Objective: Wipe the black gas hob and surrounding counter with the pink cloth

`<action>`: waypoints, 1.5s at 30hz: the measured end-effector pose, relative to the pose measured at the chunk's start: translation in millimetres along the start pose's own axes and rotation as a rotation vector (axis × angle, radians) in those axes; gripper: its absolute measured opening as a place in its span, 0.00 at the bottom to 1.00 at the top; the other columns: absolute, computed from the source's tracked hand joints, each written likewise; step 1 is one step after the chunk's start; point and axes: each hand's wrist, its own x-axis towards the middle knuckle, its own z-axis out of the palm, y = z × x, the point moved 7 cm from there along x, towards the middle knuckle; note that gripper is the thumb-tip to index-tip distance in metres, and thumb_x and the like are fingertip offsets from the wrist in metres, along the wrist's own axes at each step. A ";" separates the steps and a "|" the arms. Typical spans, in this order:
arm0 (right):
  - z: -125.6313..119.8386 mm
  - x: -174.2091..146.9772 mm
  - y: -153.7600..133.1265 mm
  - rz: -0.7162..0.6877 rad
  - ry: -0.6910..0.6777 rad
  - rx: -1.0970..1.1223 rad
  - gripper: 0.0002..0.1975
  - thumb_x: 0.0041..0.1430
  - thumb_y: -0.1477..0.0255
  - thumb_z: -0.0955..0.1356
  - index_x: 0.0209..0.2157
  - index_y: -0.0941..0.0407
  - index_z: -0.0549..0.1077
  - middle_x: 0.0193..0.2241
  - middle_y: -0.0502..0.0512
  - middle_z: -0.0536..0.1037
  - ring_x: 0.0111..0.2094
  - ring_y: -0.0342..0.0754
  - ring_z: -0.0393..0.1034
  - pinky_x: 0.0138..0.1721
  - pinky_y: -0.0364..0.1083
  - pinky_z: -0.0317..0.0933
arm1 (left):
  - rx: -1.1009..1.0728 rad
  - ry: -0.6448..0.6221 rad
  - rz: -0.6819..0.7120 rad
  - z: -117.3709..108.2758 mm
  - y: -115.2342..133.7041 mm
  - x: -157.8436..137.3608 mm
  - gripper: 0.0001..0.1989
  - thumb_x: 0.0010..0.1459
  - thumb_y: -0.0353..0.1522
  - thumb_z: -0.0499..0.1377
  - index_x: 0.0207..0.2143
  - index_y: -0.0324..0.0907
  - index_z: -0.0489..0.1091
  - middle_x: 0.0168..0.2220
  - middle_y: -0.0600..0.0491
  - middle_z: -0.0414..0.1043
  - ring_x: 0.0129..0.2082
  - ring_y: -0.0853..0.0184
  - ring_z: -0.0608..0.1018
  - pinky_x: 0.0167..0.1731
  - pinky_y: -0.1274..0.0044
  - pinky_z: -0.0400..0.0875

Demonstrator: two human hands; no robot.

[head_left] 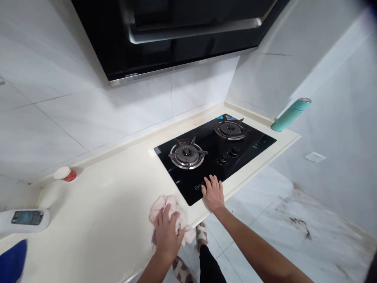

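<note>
A pale pink cloth point(165, 202) lies bunched on the cream countertop point(112, 196), just left of the hob's near corner. My left hand point(167, 232) presses on it with fingers bent into the folds, and part of the cloth hangs at the counter's front edge. My right hand point(213, 192) rests flat, fingers extended, on the front edge of the black glass gas hob point(203, 157). Nothing shows in that hand. Two burners stand on the hob, a nearer left burner point(188, 153) and a farther right burner point(231, 129), with the control knobs point(228, 156) between them and the front edge.
Above the hob hangs a black range hood point(182, 47). A teal cylinder point(291, 114) stands at the counter's right end. On the left are a red and white paper cup point(66, 174), a white device with a dark screen point(28, 218) and a blue object point(13, 259). Tiled floor lies below.
</note>
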 end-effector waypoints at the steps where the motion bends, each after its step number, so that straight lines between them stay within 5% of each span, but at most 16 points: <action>1: 0.0 0.4 -0.8 0.002 -0.009 -0.008 0.27 0.71 0.65 0.53 0.65 0.62 0.64 0.69 0.65 0.57 0.72 0.58 0.41 0.69 0.61 0.36 | 0.031 0.009 0.011 -5.5 -10.5 -14.2 0.21 0.56 0.33 0.61 0.54 0.48 0.72 0.69 0.44 0.52 0.67 0.44 0.58 0.60 0.51 0.61; 4: -0.1 2.2 -5.5 -0.002 -0.031 -0.025 0.28 0.71 0.66 0.54 0.65 0.63 0.63 0.69 0.66 0.56 0.72 0.60 0.40 0.70 0.62 0.34 | 0.125 0.087 -0.068 -21.6 -46.3 -40.7 0.23 0.60 0.34 0.59 0.58 0.52 0.69 0.73 0.47 0.42 0.70 0.44 0.52 0.59 0.52 0.64; 7: -2.4 3.6 -8.4 0.006 -0.040 -0.029 0.27 0.71 0.67 0.54 0.65 0.63 0.63 0.69 0.66 0.56 0.72 0.60 0.40 0.70 0.63 0.33 | 0.157 0.071 -0.140 -24.5 -70.3 -18.8 0.22 0.63 0.36 0.56 0.59 0.52 0.69 0.72 0.45 0.45 0.70 0.44 0.54 0.58 0.51 0.65; 15: -9.2 4.8 -7.7 0.000 0.013 -0.027 0.25 0.71 0.66 0.57 0.63 0.60 0.67 0.68 0.64 0.61 0.71 0.58 0.44 0.70 0.61 0.36 | 0.151 -0.010 -0.391 -5.3 -86.7 183.7 0.33 0.58 0.47 0.60 0.64 0.50 0.63 0.70 0.38 0.51 0.70 0.42 0.54 0.63 0.47 0.51; 19: -10.6 3.6 -6.4 -0.012 0.068 -0.001 0.24 0.70 0.67 0.58 0.61 0.60 0.68 0.67 0.65 0.63 0.71 0.58 0.46 0.69 0.61 0.38 | 0.150 0.018 -0.420 -2.6 -87.0 233.0 0.29 0.60 0.47 0.58 0.61 0.48 0.66 0.66 0.39 0.58 0.67 0.44 0.59 0.61 0.48 0.55; 23: -11.9 2.2 -6.3 -0.024 0.097 0.001 0.23 0.70 0.67 0.58 0.61 0.60 0.69 0.66 0.65 0.64 0.70 0.59 0.48 0.68 0.61 0.41 | 0.145 0.004 -0.358 0.2 -64.4 195.9 0.23 0.59 0.44 0.58 0.56 0.47 0.71 0.61 0.41 0.64 0.62 0.47 0.65 0.58 0.54 0.61; 26: -12.0 1.2 -6.6 -0.032 0.108 -0.007 0.23 0.70 0.67 0.58 0.61 0.60 0.69 0.65 0.66 0.64 0.70 0.59 0.48 0.68 0.61 0.41 | 0.113 -0.047 -0.204 11.5 -27.5 118.8 0.23 0.53 0.42 0.64 0.52 0.51 0.74 0.60 0.45 0.66 0.59 0.49 0.68 0.57 0.57 0.65; 30: -10.7 1.0 -6.8 -0.040 0.119 -0.012 0.23 0.70 0.68 0.58 0.60 0.60 0.69 0.65 0.65 0.65 0.70 0.58 0.48 0.68 0.61 0.42 | -0.130 -0.098 0.189 30.1 24.2 9.7 0.25 0.46 0.37 0.66 0.49 0.50 0.75 0.60 0.45 0.69 0.59 0.47 0.71 0.57 0.55 0.67; 33: -9.8 1.6 -6.8 -0.038 0.126 -0.012 0.23 0.70 0.67 0.58 0.60 0.60 0.69 0.65 0.65 0.65 0.69 0.59 0.50 0.68 0.61 0.42 | -0.435 -0.151 0.113 27.4 18.9 -8.8 0.29 0.42 0.32 0.65 0.50 0.49 0.72 0.60 0.47 0.70 0.58 0.52 0.73 0.57 0.62 0.71; 37: -9.5 2.2 -7.1 -0.034 0.129 -0.008 0.23 0.70 0.67 0.58 0.60 0.60 0.69 0.65 0.65 0.65 0.69 0.59 0.50 0.68 0.61 0.42 | -0.538 0.072 -0.252 -15.1 -22.5 65.4 0.31 0.49 0.30 0.60 0.58 0.46 0.64 0.58 0.48 0.72 0.59 0.59 0.73 0.59 0.66 0.69; 39: -9.3 2.6 -7.1 -0.033 0.132 -0.005 0.23 0.70 0.67 0.58 0.60 0.60 0.69 0.65 0.65 0.65 0.69 0.59 0.49 0.68 0.61 0.41 | -0.421 0.115 -0.271 -29.6 -26.6 118.5 0.33 0.52 0.30 0.59 0.62 0.46 0.60 0.61 0.47 0.69 0.59 0.60 0.73 0.59 0.68 0.69; 42: -8.8 3.4 -6.3 -0.028 0.140 0.006 0.22 0.69 0.67 0.59 0.59 0.60 0.70 0.65 0.65 0.65 0.69 0.59 0.50 0.67 0.61 0.42 | -0.155 0.003 -0.197 -17.8 -12.8 183.6 0.32 0.53 0.31 0.60 0.62 0.45 0.63 0.60 0.47 0.69 0.59 0.58 0.71 0.59 0.66 0.67; 45: -9.0 4.0 -5.2 -0.032 0.158 0.026 0.22 0.69 0.67 0.59 0.59 0.59 0.70 0.64 0.64 0.66 0.68 0.58 0.51 0.67 0.61 0.42 | -0.074 -0.058 -0.147 7.0 5.4 210.6 0.29 0.50 0.32 0.62 0.57 0.48 0.70 0.63 0.47 0.66 0.58 0.52 0.70 0.57 0.61 0.68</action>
